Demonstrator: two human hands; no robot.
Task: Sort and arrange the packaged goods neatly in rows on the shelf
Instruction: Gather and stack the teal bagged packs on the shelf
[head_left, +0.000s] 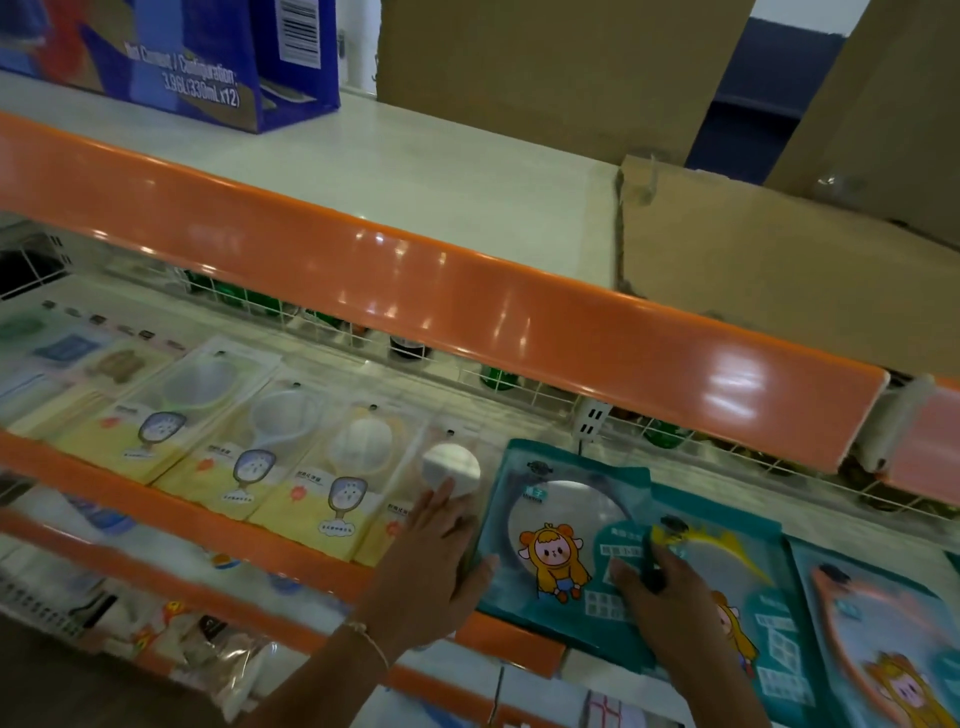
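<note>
A teal mirror package (558, 535) with a cartoon girl lies flat on the middle shelf (670, 480). My left hand (431, 571) lies with straight fingers across the rightmost yellow mirror package (447, 473), its thumb at the teal package's left edge. My right hand (670, 603) presses flat on the teal package's right side, where it overlaps a second teal package (748, 587). A third teal package (883, 639) with a pink mirror lies further right. Three more yellow mirror packages (270, 441) sit in a row to the left.
An orange-edged upper shelf (467, 306) overhangs the row, carrying a blue drinks carton (171, 57) and cardboard boxes (769, 260). A white wire fence (519, 384) with green bottles behind backs the middle shelf. Lower shelves (171, 613) hold blurred packets.
</note>
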